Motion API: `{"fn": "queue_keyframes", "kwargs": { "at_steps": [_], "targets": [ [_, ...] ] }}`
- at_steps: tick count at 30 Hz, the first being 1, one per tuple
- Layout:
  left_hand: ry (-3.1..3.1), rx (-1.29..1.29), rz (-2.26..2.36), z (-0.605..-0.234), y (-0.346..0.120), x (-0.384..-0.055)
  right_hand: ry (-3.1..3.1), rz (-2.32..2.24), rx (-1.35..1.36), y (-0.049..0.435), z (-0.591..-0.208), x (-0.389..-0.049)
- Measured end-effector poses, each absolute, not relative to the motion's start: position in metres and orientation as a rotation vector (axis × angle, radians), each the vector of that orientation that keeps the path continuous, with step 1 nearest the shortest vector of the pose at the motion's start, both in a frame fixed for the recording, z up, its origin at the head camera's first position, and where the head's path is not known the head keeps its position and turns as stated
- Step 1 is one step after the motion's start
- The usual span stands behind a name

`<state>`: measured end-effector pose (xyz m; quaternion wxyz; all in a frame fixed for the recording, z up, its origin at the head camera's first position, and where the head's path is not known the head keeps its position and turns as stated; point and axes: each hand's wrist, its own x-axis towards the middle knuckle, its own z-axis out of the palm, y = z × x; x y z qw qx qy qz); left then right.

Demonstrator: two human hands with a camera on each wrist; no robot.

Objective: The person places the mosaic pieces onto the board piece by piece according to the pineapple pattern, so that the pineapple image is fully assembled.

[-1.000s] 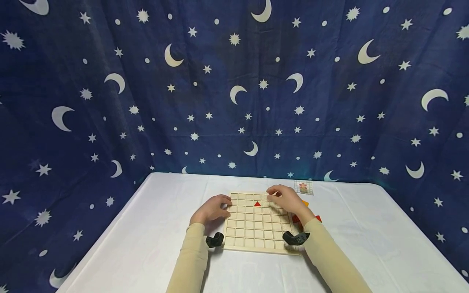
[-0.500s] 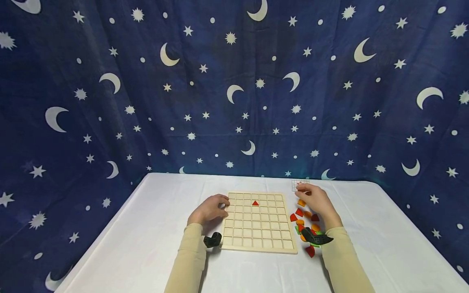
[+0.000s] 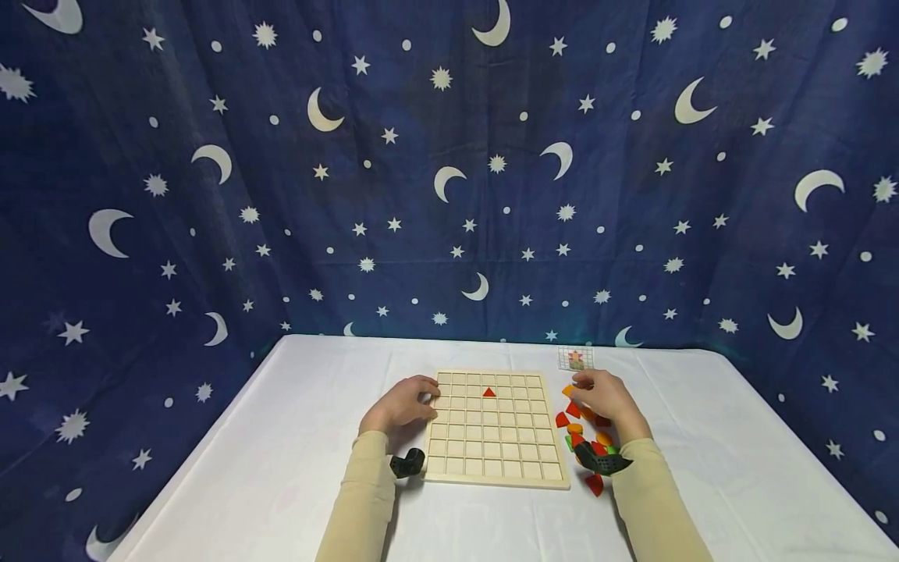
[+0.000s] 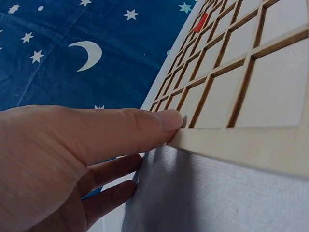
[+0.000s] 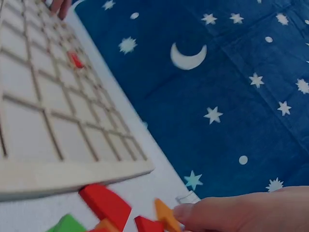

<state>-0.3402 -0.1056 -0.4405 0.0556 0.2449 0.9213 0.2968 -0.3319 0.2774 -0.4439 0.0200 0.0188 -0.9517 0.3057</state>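
Two tan sleeves [image 3: 358,503] come in from the near side, and each arm has a small black gadget [image 3: 407,463] by the wrist. Past them, on the white counter [image 3: 267,468], lies a flat wooden board [image 3: 495,481] with lots of little squares. To the right of the board is a loose bunch of small blocks, red, orange and green. The nearest one is a red block [image 3: 595,485], and a green block [image 3: 570,442] peeks out higher up, near the board's side. The left hand [image 3: 400,404] is at the board's left edge, with its thumb resting on the wooden rim and its fingers loose, not squeezing. The right hand [image 3: 609,398] reaches over the far end of the bunch. Its thumb is right at an orange block [image 3: 568,391], but I can't tell if it is pinching it, because the other fingers are hidden. A red triangle [image 3: 488,393] sits in a middle square in the second row from the board's far edge. Farther back is a picture card [image 3: 576,359] with crossed lines on it. Last comes a dark blue curtain [image 3: 393,257] with white moons and stars.
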Motion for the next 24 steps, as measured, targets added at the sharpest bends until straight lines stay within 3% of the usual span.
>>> {"fn": "queue_keyframes", "kwargs": {
  "at_steps": [11, 19, 24],
  "targets": [
    [2.790, 0.744, 0.905, -0.4420, -0.1058, -0.3412, -2.985, 0.990, -0.029, 0.2749, -0.4465, -0.3341],
    [2.792, 0.743, 0.902, -0.4407, -0.1057, -0.3401, -2.951, 0.909, 0.205, 0.2730, -0.4510, -0.3386],
    [2.789, 0.729, 0.905, -0.4403, -0.1061, -0.3389, -2.958, 0.906, 0.183, 0.2713, -0.4518, -0.3399]
  ]
}}
